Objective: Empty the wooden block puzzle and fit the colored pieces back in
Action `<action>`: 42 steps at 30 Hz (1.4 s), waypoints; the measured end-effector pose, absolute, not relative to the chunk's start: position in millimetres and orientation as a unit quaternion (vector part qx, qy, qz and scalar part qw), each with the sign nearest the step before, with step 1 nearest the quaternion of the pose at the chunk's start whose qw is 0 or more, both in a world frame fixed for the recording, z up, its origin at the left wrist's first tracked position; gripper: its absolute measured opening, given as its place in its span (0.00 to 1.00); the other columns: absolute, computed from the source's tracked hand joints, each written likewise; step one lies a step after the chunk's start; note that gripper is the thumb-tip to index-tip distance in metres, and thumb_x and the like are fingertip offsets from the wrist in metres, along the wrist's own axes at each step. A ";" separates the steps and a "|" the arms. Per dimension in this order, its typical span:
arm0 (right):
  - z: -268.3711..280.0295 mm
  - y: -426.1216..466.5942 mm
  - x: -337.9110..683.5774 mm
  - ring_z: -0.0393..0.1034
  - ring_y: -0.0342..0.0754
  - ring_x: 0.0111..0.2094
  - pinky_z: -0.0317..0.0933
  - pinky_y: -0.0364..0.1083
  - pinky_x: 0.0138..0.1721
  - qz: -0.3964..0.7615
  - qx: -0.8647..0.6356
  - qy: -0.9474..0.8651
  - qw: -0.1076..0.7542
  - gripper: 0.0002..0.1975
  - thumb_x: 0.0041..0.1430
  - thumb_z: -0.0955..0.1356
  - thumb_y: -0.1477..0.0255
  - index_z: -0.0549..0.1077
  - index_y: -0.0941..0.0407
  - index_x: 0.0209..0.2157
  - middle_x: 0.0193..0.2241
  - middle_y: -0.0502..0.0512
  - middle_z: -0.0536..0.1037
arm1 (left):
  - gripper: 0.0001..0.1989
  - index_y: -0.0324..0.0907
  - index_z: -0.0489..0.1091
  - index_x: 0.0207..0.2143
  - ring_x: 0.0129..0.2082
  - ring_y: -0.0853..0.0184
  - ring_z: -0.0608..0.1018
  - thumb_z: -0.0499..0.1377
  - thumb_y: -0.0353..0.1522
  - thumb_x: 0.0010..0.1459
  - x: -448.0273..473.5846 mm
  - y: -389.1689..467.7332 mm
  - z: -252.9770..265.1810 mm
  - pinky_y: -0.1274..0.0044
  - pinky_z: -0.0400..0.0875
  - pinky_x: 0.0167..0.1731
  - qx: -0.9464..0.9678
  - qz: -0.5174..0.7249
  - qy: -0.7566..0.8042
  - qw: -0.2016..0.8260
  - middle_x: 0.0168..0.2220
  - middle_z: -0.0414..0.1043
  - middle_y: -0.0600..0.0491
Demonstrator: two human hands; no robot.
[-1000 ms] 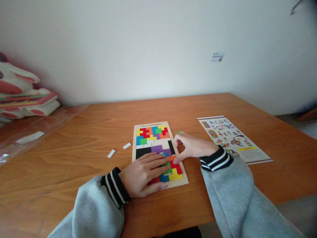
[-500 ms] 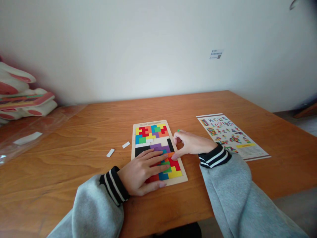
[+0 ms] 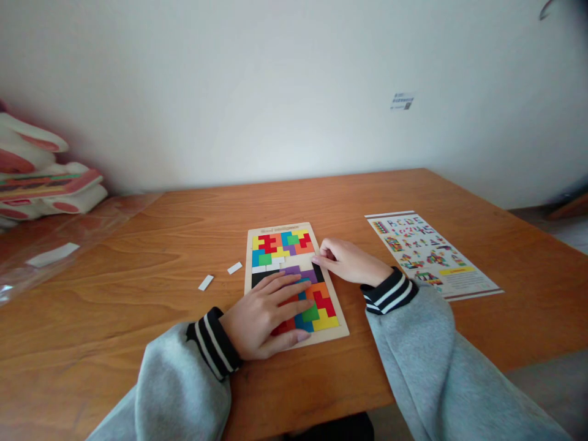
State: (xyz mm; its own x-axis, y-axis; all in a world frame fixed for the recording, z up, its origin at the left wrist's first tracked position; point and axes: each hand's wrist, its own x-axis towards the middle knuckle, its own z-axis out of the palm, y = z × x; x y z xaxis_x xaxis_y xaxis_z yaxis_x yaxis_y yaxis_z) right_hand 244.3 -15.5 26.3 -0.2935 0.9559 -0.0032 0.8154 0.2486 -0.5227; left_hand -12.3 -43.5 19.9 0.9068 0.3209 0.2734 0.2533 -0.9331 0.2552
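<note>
A wooden puzzle board point(image 3: 340, 334) with a pale frame lies on the table, filled with colourful block pieces. My left hand point(image 3: 269, 312) rests over its lower left part, fingers spread and hiding several pieces. At the board's right edge, my right hand point(image 3: 351, 260) is closed, with curled fingers and the thumb tip by a black piece point(image 3: 318, 273). Whether anything sits inside those curled fingers is hidden. A bare pale gap point(image 3: 298, 262) runs across the board's middle, above a purple piece point(image 3: 307, 276). Two small white pieces point(image 3: 234, 268) lie loose left of the board.
A printed pattern sheet point(image 3: 452, 285) lies on the wooden table point(image 3: 160, 257) to the right. At the far left are a clear plastic bag point(image 3: 92, 236) and a white and red plush-like object point(image 3: 68, 190). A wall point(image 3: 257, 110) stands behind the table.
My right hand has shifted up and left from the orange and red pieces to the black piece, its fingers curling tighter. A green bit at its fingers is out of sight. My left hand stays put.
</note>
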 end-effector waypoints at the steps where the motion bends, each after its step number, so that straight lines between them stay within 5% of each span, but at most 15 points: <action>1: 24.2 -15.1 243.5 0.64 0.45 0.29 0.53 0.44 0.31 0.210 -0.576 -0.772 0.166 0.14 0.65 0.64 0.60 0.64 0.54 0.29 0.29 0.52 0.73 | 0.23 0.44 0.66 0.60 0.65 0.52 0.63 0.54 0.42 0.65 -12.5 -43.1 19.0 0.55 0.61 0.62 0.968 0.163 0.164 0.099 0.64 0.62 0.44; 11: 21.0 -14.5 247.1 0.67 0.46 0.29 0.55 0.44 0.31 0.240 -0.568 -0.767 0.177 0.19 0.58 0.68 0.53 0.66 0.55 0.30 0.29 0.53 0.75 | 0.23 0.45 0.65 0.60 0.62 0.53 0.67 0.51 0.43 0.67 -14.5 -40.8 12.8 0.57 0.66 0.58 0.962 0.164 0.205 0.082 0.61 0.66 0.44; 18: 24.0 -10.7 244.3 0.72 0.52 0.38 0.61 0.48 0.40 0.197 -0.640 -0.709 0.223 0.09 0.67 0.59 0.66 0.64 0.56 0.41 0.36 0.60 0.76 | 0.23 0.43 0.68 0.58 0.60 0.52 0.68 0.51 0.44 0.67 -13.1 -42.5 19.9 0.57 0.67 0.57 0.964 0.149 0.207 0.081 0.59 0.68 0.43; 24: 18.2 -1.1 255.1 0.70 0.55 0.51 0.61 0.52 0.53 0.151 -0.666 -0.680 0.266 0.13 0.65 0.57 0.75 0.66 0.59 0.48 0.47 0.66 0.76 | 0.26 0.45 0.68 0.57 0.57 0.51 0.72 0.55 0.48 0.63 -14.9 -45.2 22.5 0.57 0.69 0.54 0.958 0.159 0.209 0.111 0.58 0.70 0.45; 31: 8.8 3.2 263.0 0.77 0.52 0.36 0.69 0.53 0.42 0.169 -0.619 -0.670 0.373 0.16 0.66 0.59 0.72 0.67 0.58 0.52 0.42 0.62 0.81 | 0.21 0.42 0.71 0.52 0.49 0.56 0.78 0.56 0.45 0.63 -13.1 -46.0 22.5 0.64 0.72 0.49 0.953 0.206 0.175 0.140 0.53 0.75 0.46; 37: 21.6 -4.1 244.2 0.73 0.53 0.49 0.66 0.53 0.51 0.245 -0.522 -0.683 0.447 0.14 0.63 0.66 0.62 0.79 0.54 0.42 0.45 0.59 0.80 | 0.13 0.42 0.73 0.48 0.45 0.63 0.79 0.56 0.36 0.65 -10.9 -44.3 24.5 0.70 0.74 0.48 0.908 0.301 0.242 0.161 0.47 0.78 0.47; 42: 31.8 -17.2 217.6 0.74 0.49 0.41 0.69 0.50 0.45 0.380 -0.476 -0.635 0.475 0.14 0.59 0.70 0.60 0.80 0.51 0.43 0.40 0.55 0.81 | 0.09 0.42 0.74 0.44 0.38 0.65 0.80 0.58 0.34 0.64 -11.3 -39.1 24.3 0.73 0.76 0.42 0.855 0.362 0.337 0.160 0.40 0.79 0.49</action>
State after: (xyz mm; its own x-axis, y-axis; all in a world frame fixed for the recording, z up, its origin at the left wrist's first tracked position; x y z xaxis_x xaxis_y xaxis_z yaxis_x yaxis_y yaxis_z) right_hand 217.6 -17.2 31.8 -0.0962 0.9655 0.2419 0.2439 0.2585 -0.9347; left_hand -11.3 -39.1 24.3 0.5120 0.6908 0.5106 0.4599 -0.7225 0.5162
